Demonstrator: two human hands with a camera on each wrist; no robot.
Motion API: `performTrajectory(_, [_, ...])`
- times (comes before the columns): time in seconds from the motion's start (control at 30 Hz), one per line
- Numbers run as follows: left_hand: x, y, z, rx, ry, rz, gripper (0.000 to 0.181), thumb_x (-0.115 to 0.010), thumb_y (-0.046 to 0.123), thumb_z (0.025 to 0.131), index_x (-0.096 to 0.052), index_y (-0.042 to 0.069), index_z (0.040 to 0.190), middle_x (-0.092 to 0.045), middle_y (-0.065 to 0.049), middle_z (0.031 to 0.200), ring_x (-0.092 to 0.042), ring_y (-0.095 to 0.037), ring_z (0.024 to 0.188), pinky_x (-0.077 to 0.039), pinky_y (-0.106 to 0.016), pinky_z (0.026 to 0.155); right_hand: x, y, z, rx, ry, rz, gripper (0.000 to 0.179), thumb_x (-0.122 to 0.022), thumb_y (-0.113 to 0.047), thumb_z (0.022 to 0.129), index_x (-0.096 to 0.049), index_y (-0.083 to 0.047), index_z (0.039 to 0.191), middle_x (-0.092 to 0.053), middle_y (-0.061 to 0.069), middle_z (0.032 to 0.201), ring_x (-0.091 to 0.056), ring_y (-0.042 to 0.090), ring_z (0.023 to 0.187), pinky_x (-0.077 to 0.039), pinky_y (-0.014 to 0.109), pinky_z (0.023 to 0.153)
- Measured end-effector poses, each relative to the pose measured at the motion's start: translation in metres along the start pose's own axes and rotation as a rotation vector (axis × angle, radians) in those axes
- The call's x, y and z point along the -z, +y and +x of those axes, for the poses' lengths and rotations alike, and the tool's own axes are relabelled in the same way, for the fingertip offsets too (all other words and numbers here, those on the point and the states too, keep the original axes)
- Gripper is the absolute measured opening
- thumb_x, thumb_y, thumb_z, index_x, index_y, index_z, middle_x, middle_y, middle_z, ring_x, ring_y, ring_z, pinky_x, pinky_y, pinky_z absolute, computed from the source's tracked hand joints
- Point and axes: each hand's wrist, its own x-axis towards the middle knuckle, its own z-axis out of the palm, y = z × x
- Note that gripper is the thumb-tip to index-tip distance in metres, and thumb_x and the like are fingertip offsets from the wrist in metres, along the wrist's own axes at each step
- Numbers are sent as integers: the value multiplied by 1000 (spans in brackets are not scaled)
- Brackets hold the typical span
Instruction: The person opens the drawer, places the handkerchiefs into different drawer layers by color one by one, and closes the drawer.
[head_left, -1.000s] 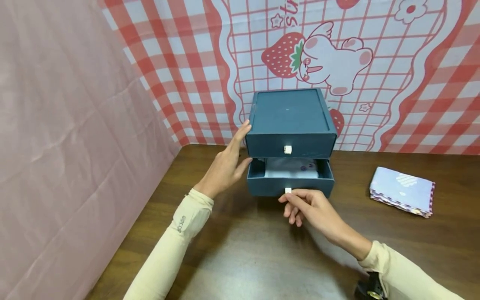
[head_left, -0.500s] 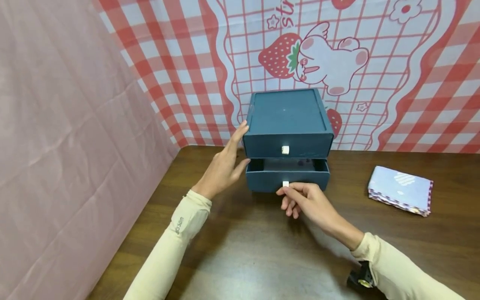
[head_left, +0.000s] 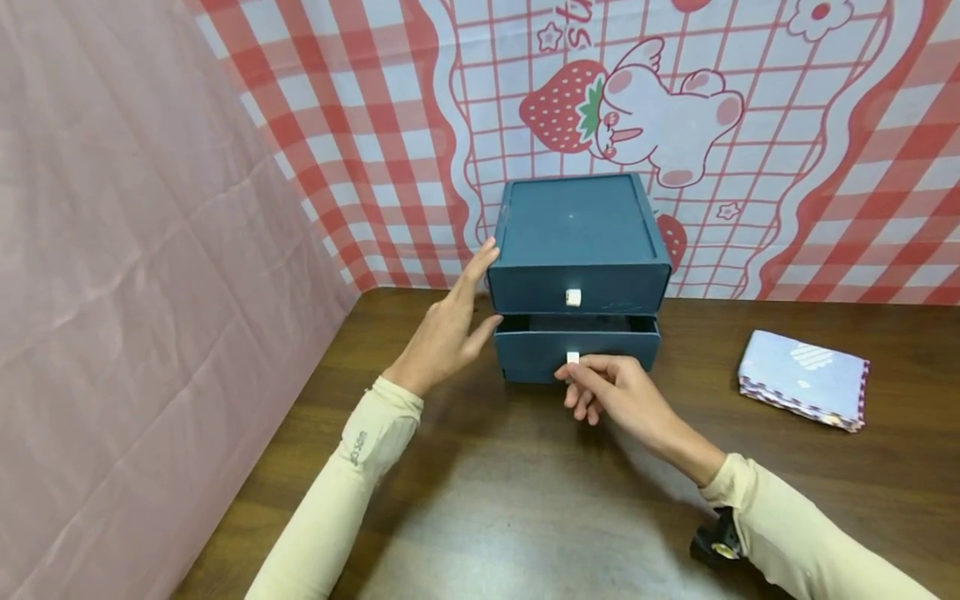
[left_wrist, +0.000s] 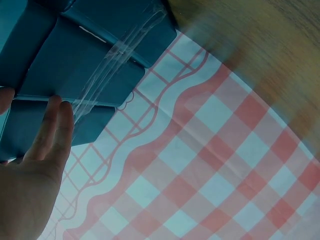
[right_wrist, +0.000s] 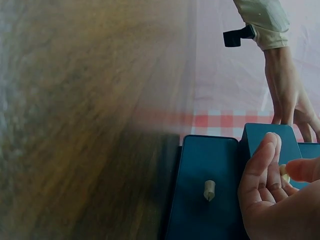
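Observation:
A dark teal drawer cabinet (head_left: 573, 221) stands against the cloth backdrop. My left hand (head_left: 446, 333) rests against its left side, fingers straight and thumb at the front edge. With thumb and forefinger my right hand (head_left: 618, 387) pinches the white knob (head_left: 573, 357) of the middle drawer (head_left: 525, 350), which sticks out a little. Only a narrow dark gap shows above that drawer's front, so its inside is mostly hidden. The top drawer (head_left: 525, 287) is closed. In the right wrist view the bottom drawer (right_wrist: 200, 160) also sits closed, with its own pale knob (right_wrist: 209, 190).
A folded light-blue cloth (head_left: 802, 379) with a checked edge lies on the wooden table (head_left: 480, 517), right of the cabinet. A red-and-white checked backdrop (head_left: 375, 108) hangs behind, and a pink curtain (head_left: 150, 250) at the left. Clear tape (left_wrist: 107, 70) runs along the cabinet's side.
The middle drawer has slid inward with my right hand on its knob. The pale cloth seen inside it earlier is now out of sight. My left hand has stayed at the cabinet's side.

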Motion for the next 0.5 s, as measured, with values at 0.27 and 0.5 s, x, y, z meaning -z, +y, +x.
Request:
performTrajectory(0.27, [4, 0, 1, 4, -19, 1, 87, -69, 6, 93, -14, 16, 159, -13, -2, 167, -41, -15, 60, -43, -27, 61, 2, 0, 3, 5, 1, -30, 38, -50, -26, 106, -66, 7, 115, -65, 19, 82, -63, 23, 65, -54, 31, 55])
performTrajectory(0.5, [6, -1, 2, 5, -29, 1, 85, -69, 6, 93, -15, 15, 159, -14, -2, 167, -55, -24, 84, -47, -30, 67, 4, 2, 11, 32, 26, -28, 38, -50, -25, 106, -65, 9, 117, -65, 18, 81, -64, 21, 63, -54, 30, 54])
